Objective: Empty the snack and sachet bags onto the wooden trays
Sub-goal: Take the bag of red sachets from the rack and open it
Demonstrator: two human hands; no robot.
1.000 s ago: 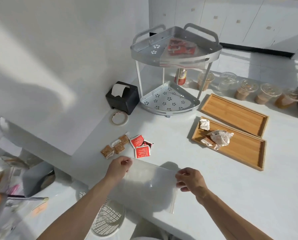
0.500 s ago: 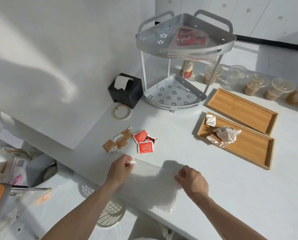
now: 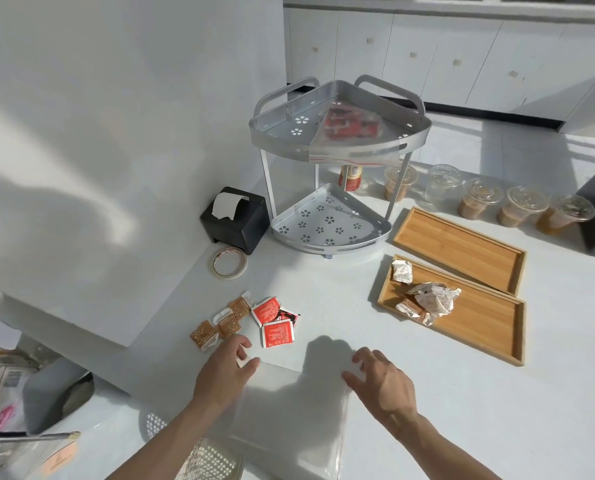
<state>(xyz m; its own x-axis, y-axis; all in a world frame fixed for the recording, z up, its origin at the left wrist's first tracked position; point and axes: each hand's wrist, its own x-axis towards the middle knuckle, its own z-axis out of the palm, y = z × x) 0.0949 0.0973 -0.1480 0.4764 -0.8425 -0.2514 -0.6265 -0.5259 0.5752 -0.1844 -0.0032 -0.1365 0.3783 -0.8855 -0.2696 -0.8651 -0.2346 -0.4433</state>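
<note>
An empty clear plastic bag (image 3: 289,410) lies flat at the counter's near edge. My left hand (image 3: 223,372) rests at its top-left corner and my right hand (image 3: 382,382) at its top-right, fingers spread, gripping nothing. Brown sachets (image 3: 223,323) and red sachets (image 3: 275,323) lie loose on the counter just beyond my left hand. The near wooden tray (image 3: 490,341) holds several crumpled snack packets (image 3: 431,299). The far wooden tray (image 3: 458,247) is bare. Another clear bag of red sachets (image 3: 351,133) sits on the top shelf of the metal corner rack (image 3: 323,220).
A black tissue box (image 3: 235,220) and a tape roll (image 3: 230,263) stand left of the rack. Lidded drink cups (image 3: 521,209) line the back behind the trays. A white perforated basket (image 3: 213,459) sits below the counter edge, under my left arm.
Both hands have loosened their pinch on the bag's top corners and their fingers have spread. The bag now lies flat. My head has moved closer, so the view is tighter.
</note>
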